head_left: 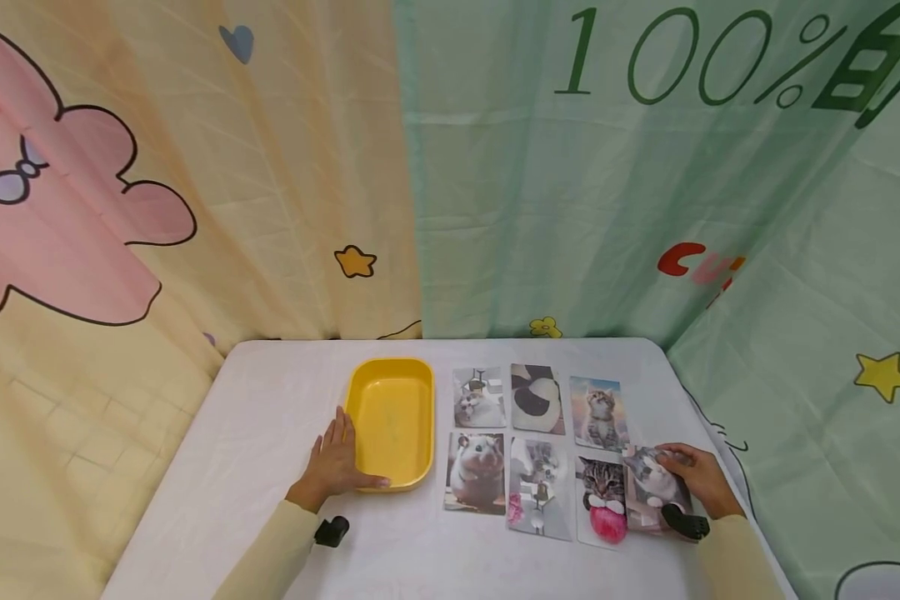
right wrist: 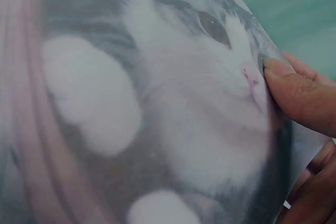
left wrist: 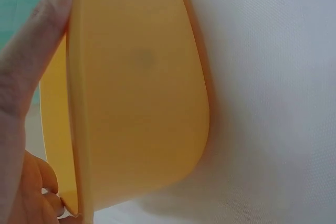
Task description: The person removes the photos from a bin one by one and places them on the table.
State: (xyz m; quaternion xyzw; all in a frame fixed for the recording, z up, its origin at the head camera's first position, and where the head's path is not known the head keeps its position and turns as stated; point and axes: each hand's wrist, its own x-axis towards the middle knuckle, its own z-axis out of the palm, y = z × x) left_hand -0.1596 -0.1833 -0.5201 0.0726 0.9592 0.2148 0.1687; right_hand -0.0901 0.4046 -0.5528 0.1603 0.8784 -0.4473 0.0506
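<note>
In the head view my left hand (head_left: 335, 461) holds the near left corner of a yellow plastic tray (head_left: 429, 417). Its thumb lies on the near rim and its fingers along the left side; the left wrist view shows the tray's outer wall (left wrist: 142, 103) up close. My right hand (head_left: 701, 477) pinches a photo card of a grey-and-white cat (head_left: 648, 479) by its right edge, thumb (right wrist: 299, 90) on the picture side. From above, that card overlaps the right edge of a photo card of a tabby with a pink ball (head_left: 602, 483).
Two rows of photo cards lie between tray and right hand: a cat (head_left: 480, 398), a black-and-white picture (head_left: 537, 400), a kitten (head_left: 598, 414), a hamster (head_left: 476, 472) and a grey-white scene (head_left: 540, 492). Printed curtains (head_left: 480, 208) stand behind the white table (head_left: 270, 392).
</note>
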